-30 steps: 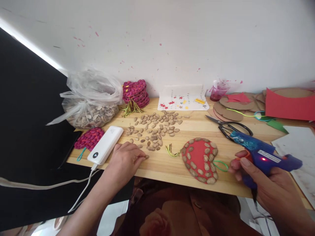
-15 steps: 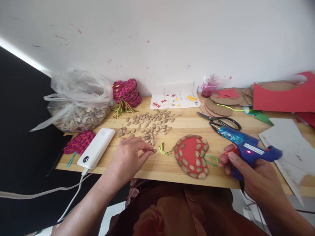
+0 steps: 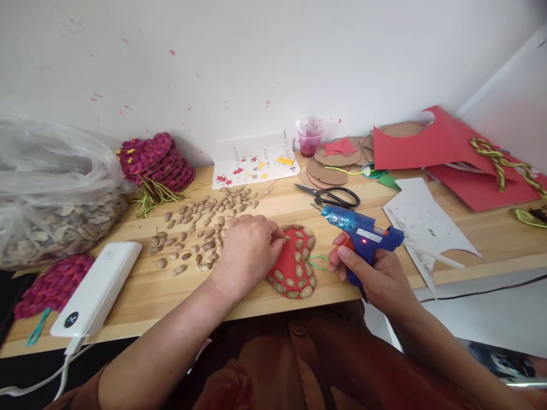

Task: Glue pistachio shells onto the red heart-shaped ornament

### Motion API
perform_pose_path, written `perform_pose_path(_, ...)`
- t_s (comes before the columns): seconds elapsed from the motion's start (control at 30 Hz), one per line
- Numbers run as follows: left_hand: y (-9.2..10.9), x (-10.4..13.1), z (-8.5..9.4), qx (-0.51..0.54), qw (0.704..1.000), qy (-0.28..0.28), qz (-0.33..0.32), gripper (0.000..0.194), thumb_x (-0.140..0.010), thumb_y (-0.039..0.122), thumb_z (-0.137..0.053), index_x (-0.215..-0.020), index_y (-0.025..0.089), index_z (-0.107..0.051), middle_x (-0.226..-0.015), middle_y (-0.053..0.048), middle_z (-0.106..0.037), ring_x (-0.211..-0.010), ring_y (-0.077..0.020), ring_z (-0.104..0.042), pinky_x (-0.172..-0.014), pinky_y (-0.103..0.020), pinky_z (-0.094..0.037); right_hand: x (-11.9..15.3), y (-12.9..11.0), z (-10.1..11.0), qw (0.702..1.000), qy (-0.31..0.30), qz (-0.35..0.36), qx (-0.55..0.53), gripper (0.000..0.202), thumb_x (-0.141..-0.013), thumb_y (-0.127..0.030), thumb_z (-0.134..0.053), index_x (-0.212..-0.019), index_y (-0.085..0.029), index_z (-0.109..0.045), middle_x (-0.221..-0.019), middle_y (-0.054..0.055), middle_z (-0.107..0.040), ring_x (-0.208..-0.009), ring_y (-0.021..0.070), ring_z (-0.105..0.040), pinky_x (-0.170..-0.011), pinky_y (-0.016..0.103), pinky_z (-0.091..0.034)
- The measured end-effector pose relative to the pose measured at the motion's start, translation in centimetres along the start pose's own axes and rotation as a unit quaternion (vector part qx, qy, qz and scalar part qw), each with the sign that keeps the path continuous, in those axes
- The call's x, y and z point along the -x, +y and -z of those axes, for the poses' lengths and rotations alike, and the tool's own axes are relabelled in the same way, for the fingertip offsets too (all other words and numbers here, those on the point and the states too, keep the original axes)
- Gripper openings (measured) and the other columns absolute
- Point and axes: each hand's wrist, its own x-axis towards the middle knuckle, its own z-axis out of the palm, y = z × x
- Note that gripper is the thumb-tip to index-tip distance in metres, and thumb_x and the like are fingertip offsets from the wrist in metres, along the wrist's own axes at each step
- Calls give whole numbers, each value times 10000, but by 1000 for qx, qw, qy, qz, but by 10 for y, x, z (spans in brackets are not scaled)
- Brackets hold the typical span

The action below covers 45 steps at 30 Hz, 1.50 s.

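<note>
My left hand (image 3: 251,250) is closed in a pinch over the upper left of a red heart-shaped card (image 3: 287,262); a small peanut shell shows only in part at its fingertips. Peanut shells line the heart's edge and form an inner row, and a green cord loop (image 3: 318,262) sticks out on its right. My right hand (image 3: 376,273) grips a blue hot glue gun (image 3: 361,232) with its red light on, its nozzle pointing up and left, just right of the heart. Loose peanut shells (image 3: 209,239) lie spread behind and left of my left hand.
Black-handled scissors (image 3: 342,196) lie behind the glue gun. On the left are a white power bank (image 3: 100,287) with a cable and a plastic bag of shells (image 3: 55,228). Red card (image 3: 419,148) and cut white paper (image 3: 427,222) lie on the right.
My left hand has moved right, from beside the loose shells to over the heart, with the peanut shell pinched. The view has turned right; the right hand still holds the glue gun.
</note>
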Motion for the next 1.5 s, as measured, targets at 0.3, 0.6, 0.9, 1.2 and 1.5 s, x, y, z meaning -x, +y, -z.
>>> perform_pose_path(0.3, 8, -5, -11, -58, 998, 0, -1, 160, -873, 266, -625, -811, 210, -761, -852, -71, -755, -839, -262, -686, -822, -404, -479, 2, 1, 4, 1000, -11, -5, 8, 202, -930, -412, -679, -992, -222, -645, -748, -5, -706, -609, 120, -595, -573, 244, -497)
perform_pose_path(0.6, -12, -3, 8, 10, 1000, 7, 27, 203, -912, 325, -615, -837, 213, -767, -868, -46, -758, -814, -230, -673, -783, -353, -485, 2, 2, 5, 1000, -12, -4, 4, 206, -928, -409, -681, -997, -219, -643, -738, 0, -703, -614, 132, -608, -560, 254, -497)
perform_pose_path(0.9, -27, 6, 6, 59, 998, 32, 6, 184, -894, 242, -592, -920, 223, -774, -929, -23, -765, -875, -211, -685, -845, -347, -513, 1, 2, 4, 1000, -6, -3, 13, 199, -922, -419, -678, -981, -231, -646, -739, -4, -699, -613, 141, -621, -558, 266, -505)
perform_pose_path(1.2, -13, -4, -4, 51, 998, -1, -38, 149, -871, 252, -637, -870, 228, -784, -878, -39, -748, -849, -217, -670, -848, -365, -508, 1, 1, 3, 1000, -7, 4, 8, 190, -924, -406, -678, -978, -227, -642, -731, -8, -696, -599, 135, -612, -562, 269, -504)
perform_pose_path(1.5, 2, -8, -13, -18, 999, -8, -40, 124, -861, 220, -645, -844, 178, -760, -837, -73, -720, -831, -244, -654, -810, -380, -495, 1, 2, 3, 1000, -4, -2, 6, 215, -909, -422, -693, -983, -228, -639, -744, -12, -695, -579, 133, -593, -570, 275, -496)
